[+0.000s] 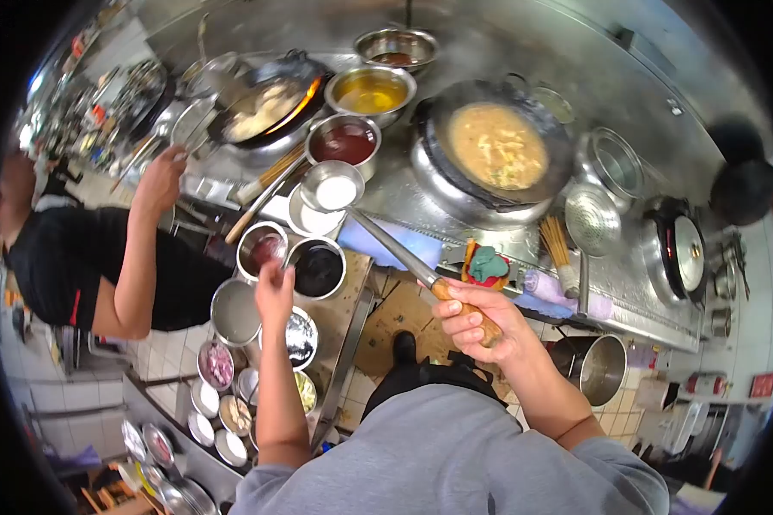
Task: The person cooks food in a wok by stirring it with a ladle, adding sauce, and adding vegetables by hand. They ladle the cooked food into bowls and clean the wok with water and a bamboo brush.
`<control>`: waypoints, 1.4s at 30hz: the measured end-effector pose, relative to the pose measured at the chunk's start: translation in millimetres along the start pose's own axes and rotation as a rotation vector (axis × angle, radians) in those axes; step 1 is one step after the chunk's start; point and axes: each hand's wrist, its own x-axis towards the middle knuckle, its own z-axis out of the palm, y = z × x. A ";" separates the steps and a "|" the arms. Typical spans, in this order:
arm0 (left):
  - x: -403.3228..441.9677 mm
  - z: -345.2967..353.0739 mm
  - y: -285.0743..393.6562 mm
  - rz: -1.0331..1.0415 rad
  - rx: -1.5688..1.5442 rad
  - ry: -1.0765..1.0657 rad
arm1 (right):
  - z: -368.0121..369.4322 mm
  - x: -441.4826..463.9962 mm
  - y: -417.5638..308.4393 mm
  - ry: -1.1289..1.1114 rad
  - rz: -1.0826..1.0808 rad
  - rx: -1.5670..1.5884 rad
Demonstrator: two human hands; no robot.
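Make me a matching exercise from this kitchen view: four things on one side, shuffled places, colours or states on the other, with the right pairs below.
Things
1. Ladle
2. Broth
3. Skimmer
4. Flames

Places, colours or states
A. Full of small holes
B. Orange, at the edge of the left wok
C. Gripped in the right hand
D. Pale and lumpy, in the right wok

Right pairs: 1-C, 2-D, 3-A, 4-B
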 end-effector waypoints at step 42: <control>-306.2 54.1 -232.1 -0.395 0.080 -0.947 | -130.1 -108.8 -190.6 0.720 -0.694 -0.930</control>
